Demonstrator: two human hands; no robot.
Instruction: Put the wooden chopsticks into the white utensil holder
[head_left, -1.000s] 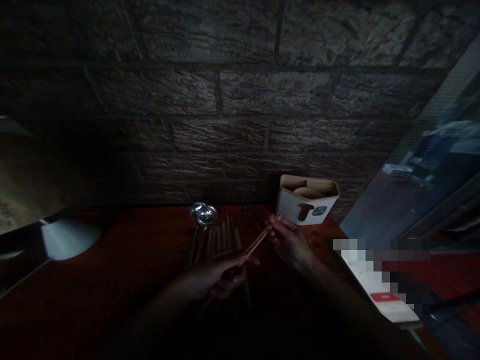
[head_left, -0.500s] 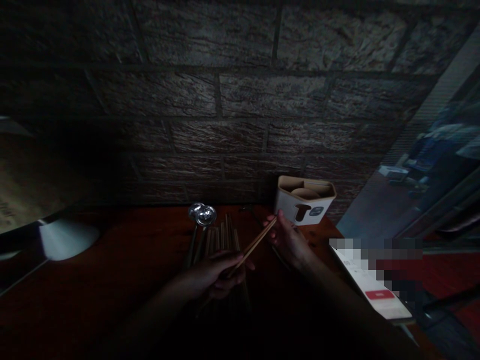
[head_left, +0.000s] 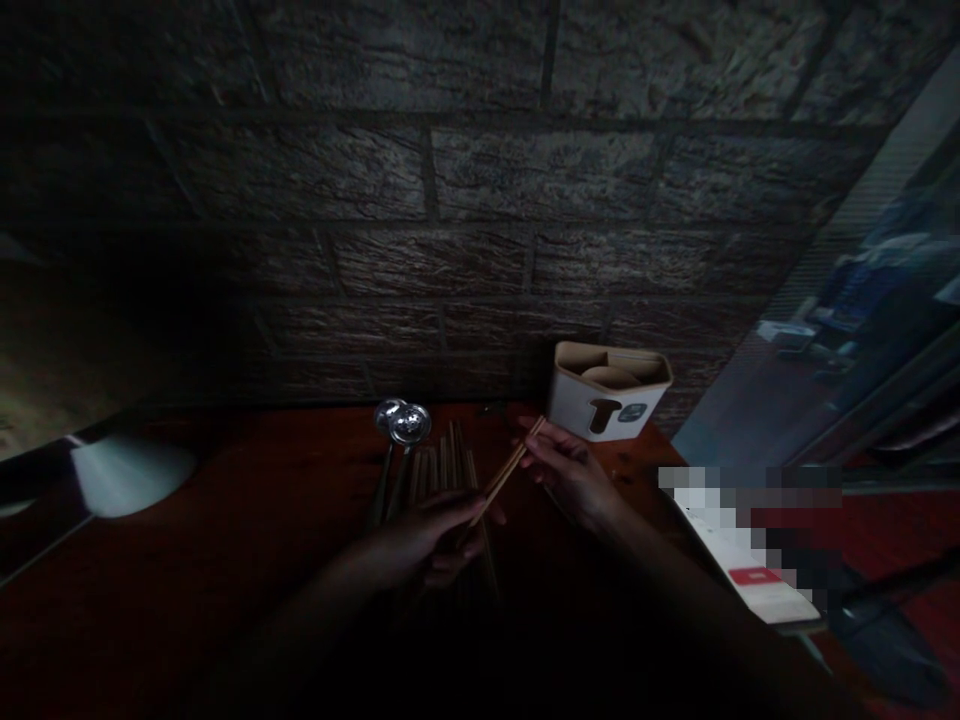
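Observation:
A pair of wooden chopsticks [head_left: 505,474] slants up to the right between my two hands. My left hand [head_left: 448,535] is closed around their lower part, thumb on top. My right hand [head_left: 568,465] pinches them near the upper end. Under and behind my left hand, several more chopsticks [head_left: 444,458] lie side by side on the dark wooden table [head_left: 285,480]. Left of those lie two metal ladles [head_left: 409,424], at least one with a perforated bowl. Deep shadow hides the near ends of the chopsticks and ladles.
A white utensil holder [head_left: 613,400] with brown inner compartments stands behind my right hand, against the stone-block wall [head_left: 480,250]. At the left are a pale cone-shaped object [head_left: 135,475] and a large tan shape [head_left: 60,350]. A white printed sheet or board [head_left: 772,590] sits at the right.
My right hand has shifted slightly left along the chopsticks, so their upper tips now stick out past its fingers. The view has tilted a little. The ladles and holder lie as before.

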